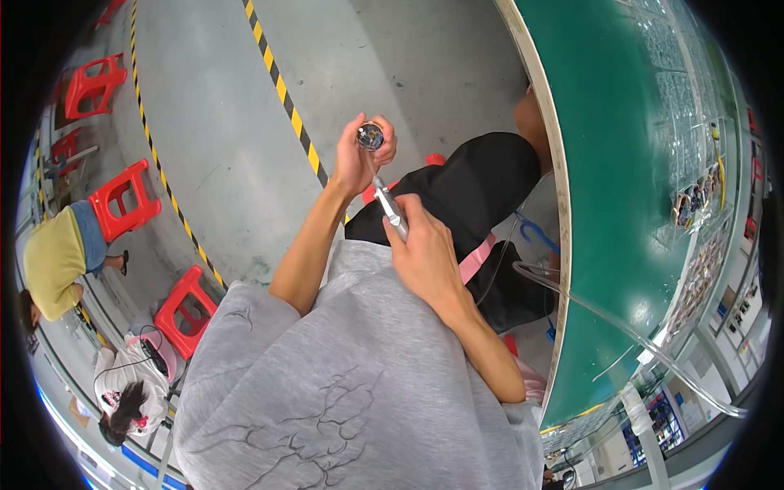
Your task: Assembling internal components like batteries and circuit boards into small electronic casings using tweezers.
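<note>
My left hand [353, 162] is closed round a small round watch head [370, 135] with a dark, speckled dial and a gold-coloured rim, its face turned up. Below it, my right hand [428, 260] grips a silver pen-shaped air gun [390, 209]. The thin nozzle of the air gun points up toward the watch head, close to my left palm. Whether the tip touches anything is too small to tell. Both hands are in front of my grey shirt, over my lap and the floor.
At my right runs a green-topped table [600, 245] with a pale edge. Small round parts [692, 200] and clear trays [674, 102] lie on it; a clear hose [629, 331] loops over its edge. Red stools [126, 198] and two seated people are to the left, beyond striped floor tape [282, 86].
</note>
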`<state>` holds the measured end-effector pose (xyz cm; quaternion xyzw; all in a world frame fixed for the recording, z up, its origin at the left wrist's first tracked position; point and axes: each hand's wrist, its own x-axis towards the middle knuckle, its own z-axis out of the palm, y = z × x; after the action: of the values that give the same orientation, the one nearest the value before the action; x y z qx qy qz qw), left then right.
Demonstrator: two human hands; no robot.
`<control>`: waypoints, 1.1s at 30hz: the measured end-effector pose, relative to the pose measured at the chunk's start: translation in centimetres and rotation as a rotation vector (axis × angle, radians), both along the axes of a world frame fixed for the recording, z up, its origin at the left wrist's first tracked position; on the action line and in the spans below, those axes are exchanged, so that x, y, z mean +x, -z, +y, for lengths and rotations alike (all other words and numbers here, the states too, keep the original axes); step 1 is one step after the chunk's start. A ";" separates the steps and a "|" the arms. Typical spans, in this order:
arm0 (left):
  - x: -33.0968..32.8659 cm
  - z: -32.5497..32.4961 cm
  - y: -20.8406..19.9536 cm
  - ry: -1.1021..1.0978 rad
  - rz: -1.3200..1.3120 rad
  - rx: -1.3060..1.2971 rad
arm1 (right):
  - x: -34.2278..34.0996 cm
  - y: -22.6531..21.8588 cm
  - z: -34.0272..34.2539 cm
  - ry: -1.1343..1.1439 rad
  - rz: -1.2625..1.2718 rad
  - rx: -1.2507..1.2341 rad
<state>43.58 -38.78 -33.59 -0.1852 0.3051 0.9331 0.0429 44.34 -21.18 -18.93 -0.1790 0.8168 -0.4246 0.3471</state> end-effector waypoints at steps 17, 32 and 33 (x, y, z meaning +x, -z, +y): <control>0.5 0.2 -1.3 0.033 0.059 -0.062 | -0.4 -0.2 1.3 0.070 0.056 -0.077; -2.0 7.4 -19.3 -0.056 0.333 -0.239 | 0.5 -10.7 11.4 0.153 -0.064 -0.415; -2.1 7.9 -19.5 -0.068 0.382 -0.250 | 0.3 -10.9 11.5 0.133 -0.066 -0.427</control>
<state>41.46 -30.87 -14.09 -0.0193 0.4145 0.9072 -0.0701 44.69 -9.71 -8.03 -0.1803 0.7065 -0.6156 0.2991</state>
